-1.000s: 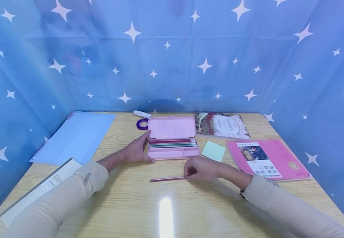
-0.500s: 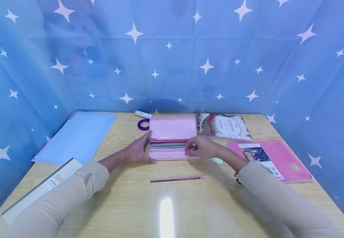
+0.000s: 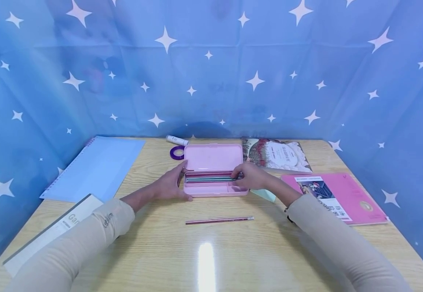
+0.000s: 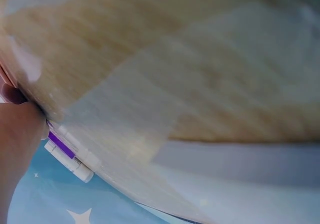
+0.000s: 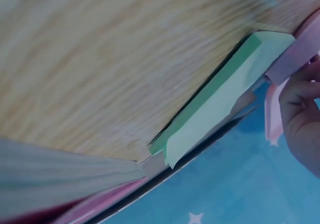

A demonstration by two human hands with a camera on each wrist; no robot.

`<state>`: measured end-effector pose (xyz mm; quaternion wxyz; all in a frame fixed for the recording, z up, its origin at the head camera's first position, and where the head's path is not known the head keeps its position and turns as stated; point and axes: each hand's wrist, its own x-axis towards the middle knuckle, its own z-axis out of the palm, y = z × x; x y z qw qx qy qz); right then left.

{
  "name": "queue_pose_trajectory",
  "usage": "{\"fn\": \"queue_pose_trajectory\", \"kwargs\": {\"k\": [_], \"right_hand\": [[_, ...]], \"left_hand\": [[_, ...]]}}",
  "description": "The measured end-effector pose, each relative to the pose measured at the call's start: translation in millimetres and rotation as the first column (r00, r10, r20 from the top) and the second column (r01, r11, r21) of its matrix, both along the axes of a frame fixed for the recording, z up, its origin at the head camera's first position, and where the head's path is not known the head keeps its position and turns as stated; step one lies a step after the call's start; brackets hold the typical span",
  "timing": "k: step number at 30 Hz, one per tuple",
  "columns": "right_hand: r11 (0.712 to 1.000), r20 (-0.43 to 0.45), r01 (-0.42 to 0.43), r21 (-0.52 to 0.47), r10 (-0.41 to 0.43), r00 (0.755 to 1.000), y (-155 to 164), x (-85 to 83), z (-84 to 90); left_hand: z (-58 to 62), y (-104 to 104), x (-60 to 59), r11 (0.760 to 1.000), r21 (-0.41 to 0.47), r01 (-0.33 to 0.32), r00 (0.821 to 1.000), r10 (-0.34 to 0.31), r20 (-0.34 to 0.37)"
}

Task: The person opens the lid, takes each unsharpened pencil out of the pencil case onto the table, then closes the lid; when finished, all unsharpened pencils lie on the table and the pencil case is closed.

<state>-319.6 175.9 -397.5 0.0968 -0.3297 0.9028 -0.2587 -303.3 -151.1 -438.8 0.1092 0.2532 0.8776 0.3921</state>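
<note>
An open pink pencil case (image 3: 206,190) lies in the middle of the wooden table, its lid (image 3: 213,157) tipped back. Several pencils (image 3: 208,178), red and green, fill its rear compartment. My left hand (image 3: 169,184) holds the case's left end, thumb at the front corner and fingers near the hinge. My right hand (image 3: 251,176) reaches over the right end with curled fingers at the pencil ends, pinching there; the exact contact is partly hidden. In front of the case a single red pencil (image 3: 219,220) with an eraser tip lies on the table.
Behind the case are a purple tape roll (image 3: 176,152) and a white glue stick (image 3: 177,140). To the right lie green sticky notes (image 5: 220,103), a picture-covered book (image 3: 279,156) and a pink book (image 3: 357,198). Blue paper (image 3: 94,168) and a notebook (image 3: 56,231) lie left.
My right hand has let go of the red pencil on the table and moved up to the pencils at the case's right end. The left hand stays at the case's left side.
</note>
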Motion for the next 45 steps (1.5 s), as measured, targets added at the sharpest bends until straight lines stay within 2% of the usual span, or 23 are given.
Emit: {"fn": "queue_pose_trajectory", "kwargs": {"k": [5,15,22,28,32,38,45], "right_hand": [[1.0,0.014,-0.012,0.004,0.011,1.0,-1,-1.7,0.1],[0.994,0.121,-0.078,0.08,0.068,0.99,-3,-12.5,10.0],[0.99,0.086,-0.096,0.099,0.088,0.992,-4,-12.8,11.2],[0.995,0.02,-0.092,0.024,0.091,0.996,0,3.7,13.1],[0.989,-0.017,-0.145,0.007,0.145,0.989,1,19.1,15.8],[0.973,0.041,-0.231,0.025,0.23,0.972,2,40.9,15.0],[0.963,0.135,-0.264,0.057,0.254,0.958,-5,54.6,11.7]], "left_hand": [[0.1,0,0.1,1.0,-0.007,0.001,1.0,-0.001,-0.011],[0.4,-1,-1.0,1.0,-0.021,-0.004,1.0,0.004,-0.027],[1.0,0,0.1,0.999,-0.029,-0.016,1.0,0.016,-0.015],[-0.3,1,0.6,1.0,-0.025,-0.009,1.0,0.008,-0.018],[-0.6,1,0.8,0.999,-0.032,-0.02,1.0,0.02,-0.019],[1.2,1,1.3,0.999,-0.04,-0.008,0.999,0.007,-0.038],[1.2,1,1.1,0.999,-0.045,-0.019,1.0,0.018,-0.021]]}}
